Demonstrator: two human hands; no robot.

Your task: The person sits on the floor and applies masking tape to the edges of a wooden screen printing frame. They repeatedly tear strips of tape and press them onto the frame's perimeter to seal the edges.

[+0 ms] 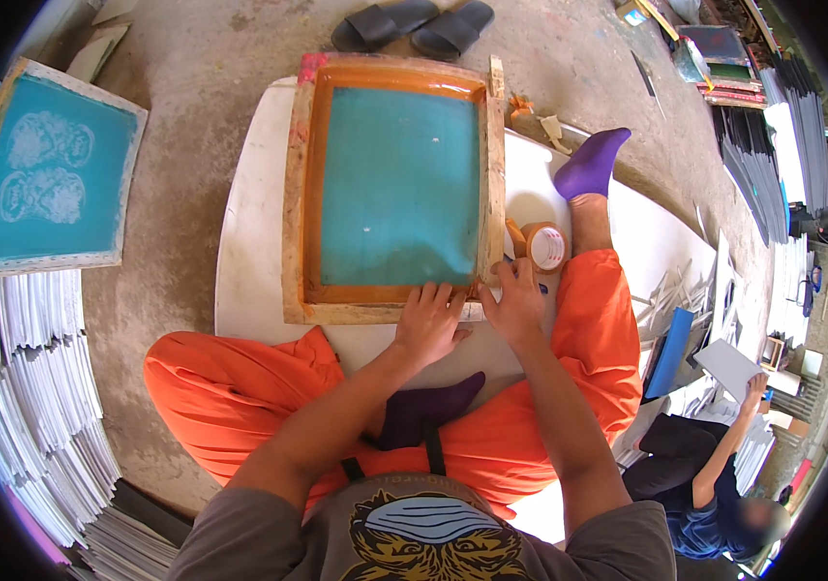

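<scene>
1. I see a wooden frame (296,242) lying flat in front of the seated person, stretched with teal mesh (399,184) and lined inside with brown tape strips (313,194).
2. It rests on a white board (251,242) laid over the floor (167,107).
3. The left hand (430,322) lies over the near rail, right of its middle, its fingers bent across the taped inner edge; I cannot tell whether they pinch anything.
4. The right hand (515,302) is just beside it at the near right corner, fingers bent over the wood; from my view, I cannot tell whether they grasp the tape there.
5. Just beyond the right hand, I make out a tape roll (546,247) beside the frame's right rail, near the leg with the purple sock (590,167).
6. Black sandals (454,29) sit past the far rail.
7. To the left, I see a second screen (60,174) with pale printed shapes, near stacked sheets (41,324).
8. At lower right, a co-worker (694,470) holds a pale sheet (726,368).
</scene>
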